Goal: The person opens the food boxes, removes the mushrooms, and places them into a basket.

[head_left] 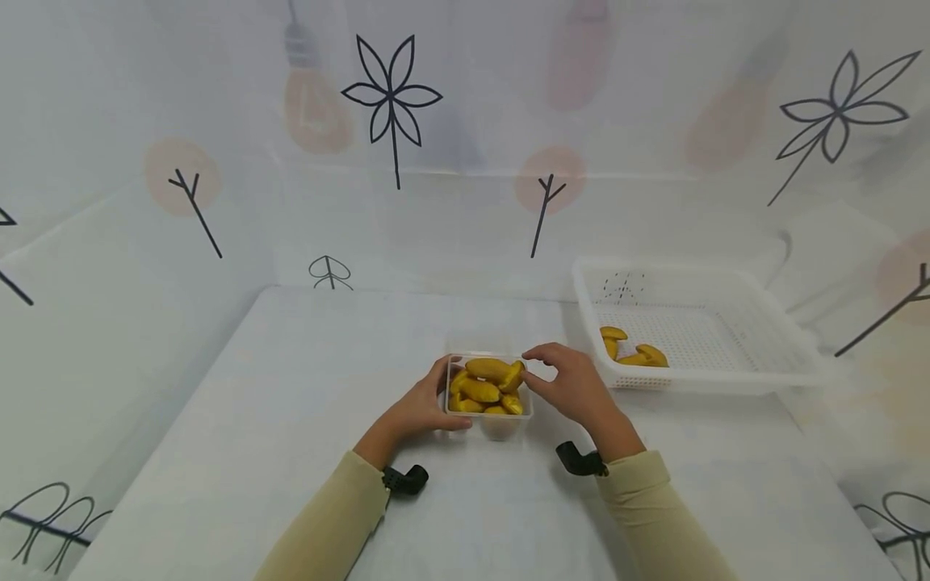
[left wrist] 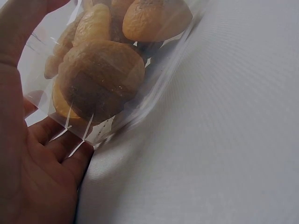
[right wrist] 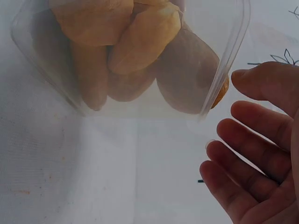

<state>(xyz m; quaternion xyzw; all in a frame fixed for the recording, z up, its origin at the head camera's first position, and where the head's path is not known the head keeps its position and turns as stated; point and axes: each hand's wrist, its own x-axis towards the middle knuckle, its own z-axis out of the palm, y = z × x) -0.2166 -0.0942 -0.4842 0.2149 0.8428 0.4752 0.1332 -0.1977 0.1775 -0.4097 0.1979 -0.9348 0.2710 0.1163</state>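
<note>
A clear plastic box [head_left: 448,401] full of yellow-brown mushrooms [head_left: 481,390] is over the middle of the white table. My left hand [head_left: 420,408] grips it from the left, thumb along the near side and fingers round the far side. Through the clear wall, the left wrist view shows a large mushroom cap [left wrist: 103,79] close to those fingers. My right hand [head_left: 574,386] is at the box's right rim with thumb and fingers spread apart. In the right wrist view nothing lies between them, and a mushroom [right wrist: 189,70] pokes past the rim near the thumb tip.
A white perforated basket [head_left: 734,378] stands at the back right, with a few mushrooms [head_left: 643,357] in its near left corner. Behind the white table [head_left: 291,387] hangs a patterned cloth backdrop [head_left: 465,218]. Both wrists wear black camera mounts.
</note>
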